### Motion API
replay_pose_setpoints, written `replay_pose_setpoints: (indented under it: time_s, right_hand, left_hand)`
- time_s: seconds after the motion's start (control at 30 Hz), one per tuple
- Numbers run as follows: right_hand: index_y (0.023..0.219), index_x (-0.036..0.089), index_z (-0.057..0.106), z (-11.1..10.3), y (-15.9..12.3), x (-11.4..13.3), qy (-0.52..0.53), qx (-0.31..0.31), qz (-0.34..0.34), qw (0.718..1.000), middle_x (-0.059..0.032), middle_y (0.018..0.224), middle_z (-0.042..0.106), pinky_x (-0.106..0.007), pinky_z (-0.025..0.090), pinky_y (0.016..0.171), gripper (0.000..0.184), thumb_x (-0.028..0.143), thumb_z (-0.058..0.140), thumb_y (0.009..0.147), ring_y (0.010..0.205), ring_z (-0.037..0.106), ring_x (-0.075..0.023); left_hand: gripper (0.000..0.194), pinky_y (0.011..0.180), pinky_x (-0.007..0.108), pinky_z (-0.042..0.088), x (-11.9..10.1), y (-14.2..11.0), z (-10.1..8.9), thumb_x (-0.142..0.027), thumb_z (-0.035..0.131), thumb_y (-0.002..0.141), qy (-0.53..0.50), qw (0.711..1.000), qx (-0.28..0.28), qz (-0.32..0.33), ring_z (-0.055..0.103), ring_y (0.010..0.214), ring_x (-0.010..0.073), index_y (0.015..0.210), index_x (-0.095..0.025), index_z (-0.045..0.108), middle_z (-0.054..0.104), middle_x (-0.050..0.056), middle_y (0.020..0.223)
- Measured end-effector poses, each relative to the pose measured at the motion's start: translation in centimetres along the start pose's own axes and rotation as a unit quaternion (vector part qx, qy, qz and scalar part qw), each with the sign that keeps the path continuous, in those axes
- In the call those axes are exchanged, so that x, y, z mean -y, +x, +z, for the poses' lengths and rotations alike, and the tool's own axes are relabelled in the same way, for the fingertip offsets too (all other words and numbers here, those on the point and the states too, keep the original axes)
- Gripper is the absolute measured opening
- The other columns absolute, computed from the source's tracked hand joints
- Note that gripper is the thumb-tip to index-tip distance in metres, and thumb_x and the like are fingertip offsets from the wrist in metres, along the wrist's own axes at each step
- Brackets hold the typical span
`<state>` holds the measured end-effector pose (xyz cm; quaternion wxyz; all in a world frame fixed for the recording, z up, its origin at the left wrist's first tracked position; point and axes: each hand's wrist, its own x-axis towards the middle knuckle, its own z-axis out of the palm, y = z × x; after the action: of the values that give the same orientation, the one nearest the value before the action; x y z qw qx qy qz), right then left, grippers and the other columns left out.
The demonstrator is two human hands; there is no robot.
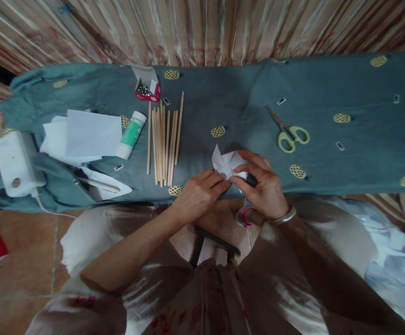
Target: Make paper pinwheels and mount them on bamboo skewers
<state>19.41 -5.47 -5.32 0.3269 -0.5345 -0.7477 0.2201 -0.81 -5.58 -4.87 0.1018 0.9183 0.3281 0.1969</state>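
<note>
Near the front edge of the cloth-covered table, a small folded white paper pinwheel (225, 161) lies between my hands, one pointed blade sticking up at its upper left. My left hand (202, 190) is closed at the paper's lower left edge, its fingertips pressing there. From the right, my right hand (263, 186) pinches the paper, thumb at the lower edge and fingers curved over the top. A silver bangle (286, 216) circles the right wrist. Part of the paper is hidden under the fingers.
Left of the hands lie several wooden sticks (164, 144), a green-and-white glue stick (131, 135), white paper sheets (94, 135) and a small red-and-white box (148, 90) of metal pins. Green-handled scissors (286, 132) rest to the right. A white power block (17, 163) sits far left.
</note>
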Motion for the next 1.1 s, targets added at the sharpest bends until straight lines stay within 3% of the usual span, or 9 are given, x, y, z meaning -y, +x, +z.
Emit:
replay_pose_setpoints:
  time_s: [0.67,1.1]
  right_hand:
    - [0.085,0.025,0.069,0.11,-0.15,0.31,0.0,0.013,0.011,1.0,-0.0062,0.133,0.062,-0.05,0.045,0.102,0.006,0.03,0.066,0.086,0.12,0.057,-0.0296]
    - [0.092,0.025,0.07,0.24,-0.32,0.12,-0.007,0.013,-0.022,1.0,-0.0076,0.132,0.061,-0.05,0.044,0.103,0.007,0.028,0.064,0.088,0.121,0.057,-0.0291]
  left_hand:
    - [0.021,0.076,0.029,0.053,-0.14,0.15,0.07,-0.016,0.047,0.098,-0.02,1.0,0.003,-0.012,0.059,0.085,0.017,0.104,-0.011,0.066,0.067,0.007,0.094]
    - [0.02,0.073,0.029,0.053,-0.08,0.16,0.19,-0.016,0.046,0.098,-0.012,1.0,0.0,-0.007,0.059,0.084,0.017,0.102,-0.011,0.066,0.066,0.007,0.091]
